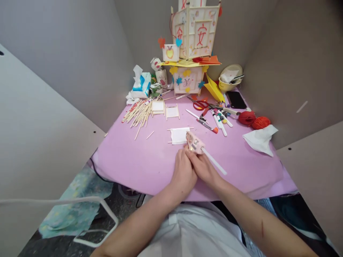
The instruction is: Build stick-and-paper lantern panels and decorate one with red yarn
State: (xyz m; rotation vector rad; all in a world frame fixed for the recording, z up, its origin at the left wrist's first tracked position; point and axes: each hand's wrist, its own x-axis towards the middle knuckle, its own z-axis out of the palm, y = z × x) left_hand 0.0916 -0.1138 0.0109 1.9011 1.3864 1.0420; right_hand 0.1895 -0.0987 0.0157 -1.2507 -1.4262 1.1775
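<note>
Low over the front middle of the table, my right hand [205,168] is wrapped round a pink hot glue gun [195,142], with a white glue stick [215,162] poking out of its back. My left hand [185,167] is closed and pressed against the right one, just under the gun; whatever its fingers hold is hidden. Right beyond the hands lies a white panel [179,136] with thin sticks along its edges, its right end partly covered by the gun. Two smaller stick-framed white panels [172,112] [158,107] lie farther back.
A tall paper lantern house [187,80] stands at the back. To the left are a heap of thin wooden sticks [140,113] and a tissue pack [142,85]. On the right lie red scissors [200,105], several markers [222,123], a phone [236,100], red yarn [261,122] and a tissue [261,138].
</note>
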